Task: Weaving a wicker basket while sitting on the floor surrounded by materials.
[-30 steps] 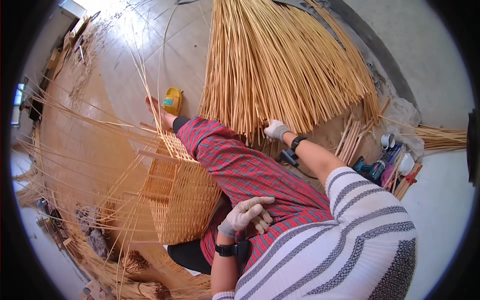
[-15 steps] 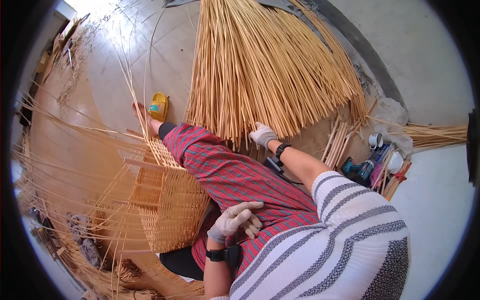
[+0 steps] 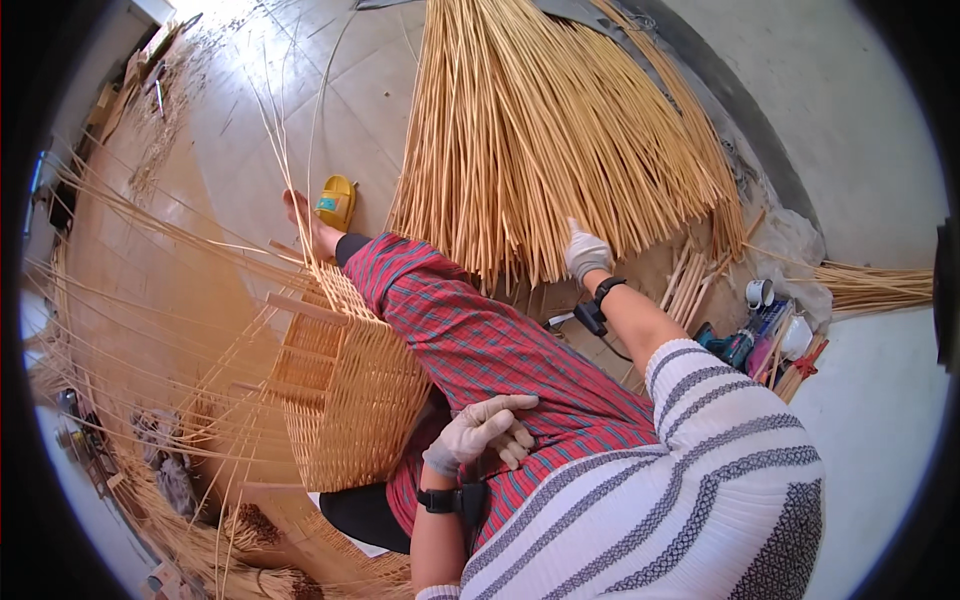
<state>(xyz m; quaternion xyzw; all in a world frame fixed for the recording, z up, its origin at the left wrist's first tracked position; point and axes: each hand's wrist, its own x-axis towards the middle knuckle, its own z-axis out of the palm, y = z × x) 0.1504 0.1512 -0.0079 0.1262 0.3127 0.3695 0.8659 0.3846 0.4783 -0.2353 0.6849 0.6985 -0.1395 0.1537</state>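
My right hand [image 3: 587, 252], in a pale glove, is at the near ends of a large spread bundle of wicker rods [image 3: 540, 140]. Its index finger stretches out over the rods; the other fingers are partly hidden, and no rod is seen in its grip. Gloved as well, my left hand [image 3: 485, 432] rests palm-side up on the red plaid cloth [image 3: 500, 350] over my lap. Its fingers are apart and loosely bent, with nothing in them. Left of my legs stands a partly woven basket [image 3: 350, 400], long loose stakes [image 3: 180, 240] fanning out from it.
A yellow slipper [image 3: 337, 200] lies beside my bare foot [image 3: 318, 232]. At right are short sticks [image 3: 688, 285], a cordless drill [image 3: 735, 345], a white cup [image 3: 760, 293] and another rod bundle [image 3: 870, 285]. Wooden bars [image 3: 305, 307] jut from the basket.
My right hand has moved right along the rod ends, its index finger now pointing away from me. My left hand stays on my lap. The whole view has shifted slightly.
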